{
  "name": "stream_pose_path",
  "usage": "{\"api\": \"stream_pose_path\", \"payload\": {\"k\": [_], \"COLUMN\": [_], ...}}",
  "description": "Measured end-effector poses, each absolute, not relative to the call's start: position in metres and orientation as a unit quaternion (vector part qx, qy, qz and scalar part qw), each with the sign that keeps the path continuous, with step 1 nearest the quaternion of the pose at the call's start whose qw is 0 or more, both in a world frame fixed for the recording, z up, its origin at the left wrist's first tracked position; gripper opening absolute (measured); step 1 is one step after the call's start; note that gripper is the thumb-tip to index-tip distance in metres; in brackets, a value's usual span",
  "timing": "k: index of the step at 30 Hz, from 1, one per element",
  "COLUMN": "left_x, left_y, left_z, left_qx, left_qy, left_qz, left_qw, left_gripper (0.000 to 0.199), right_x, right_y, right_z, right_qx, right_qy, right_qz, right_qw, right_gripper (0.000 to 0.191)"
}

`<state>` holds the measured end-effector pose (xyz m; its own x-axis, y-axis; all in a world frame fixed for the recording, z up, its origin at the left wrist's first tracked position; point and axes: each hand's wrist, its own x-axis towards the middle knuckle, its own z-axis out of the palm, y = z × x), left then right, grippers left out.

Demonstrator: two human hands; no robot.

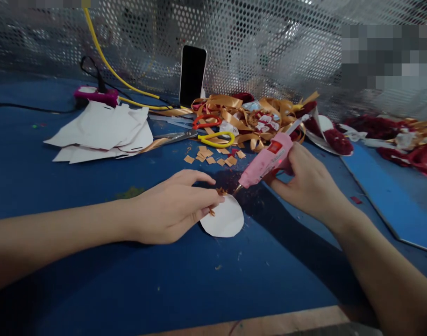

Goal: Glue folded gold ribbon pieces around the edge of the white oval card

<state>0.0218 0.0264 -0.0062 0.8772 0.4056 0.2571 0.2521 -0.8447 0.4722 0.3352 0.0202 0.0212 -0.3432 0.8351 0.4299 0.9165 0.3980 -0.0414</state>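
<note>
A white round paper disc [224, 219] lies flat on the blue tabletop, with small golden-brown bits [221, 191] along its left and upper edge. My left hand [174, 205] has its fingertips on the disc's left side, gripping it there; another finger stretches out above the edge. In my right hand [306, 179] is a pink hot glue gun [266, 161], a glue stick coming out of its back end. The gun's metal nozzle points down at the disc's upper right edge. Just beyond lie several small gold ribbon squares [210, 160].
Yellow-handled scissors [218, 139] and red-handled scissors [206, 121] rest beside tangled gold ribbon [227, 101]. White paper cut-outs [101, 126] are stacked at left, near a purple power strip [96, 95]. A phone [192, 74] leans against the perforated metal screen [234, 28]. A blue board [392, 196] lies at right.
</note>
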Motion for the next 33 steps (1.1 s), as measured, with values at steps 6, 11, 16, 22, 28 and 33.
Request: {"api": "stream_pose_path", "payload": {"k": [6, 11, 16, 22, 28, 33], "left_x": [0.023, 0.024, 0.023, 0.023, 0.023, 0.023], "left_y": [0.028, 0.029, 0.027, 0.027, 0.027, 0.027], "left_z": [-0.01, -0.008, -0.008, -0.007, -0.007, -0.007], "left_qx": [0.949, 0.945, 0.944, 0.943, 0.941, 0.942], "left_qy": [0.178, 0.174, 0.176, 0.186, 0.186, 0.184], "left_qz": [0.148, 0.165, 0.178, 0.167, 0.173, 0.168], "left_qw": [0.216, 0.221, 0.217, 0.221, 0.225, 0.226], "left_gripper": [0.024, 0.025, 0.027, 0.027, 0.027, 0.026], "right_x": [0.335, 0.331, 0.33, 0.33, 0.329, 0.329], "right_y": [0.02, 0.021, 0.021, 0.021, 0.021, 0.021], "right_z": [0.017, 0.013, 0.011, 0.011, 0.013, 0.014], "right_qx": [-0.549, -0.544, -0.551, -0.561, -0.562, -0.569], "right_qy": [-0.811, -0.816, -0.811, -0.808, -0.809, -0.805], "right_qz": [-0.131, -0.137, -0.141, -0.124, -0.106, -0.102], "right_qw": [0.156, 0.142, 0.142, 0.132, 0.135, 0.133], "right_gripper": [0.02, 0.02, 0.02, 0.021, 0.021, 0.021]}}
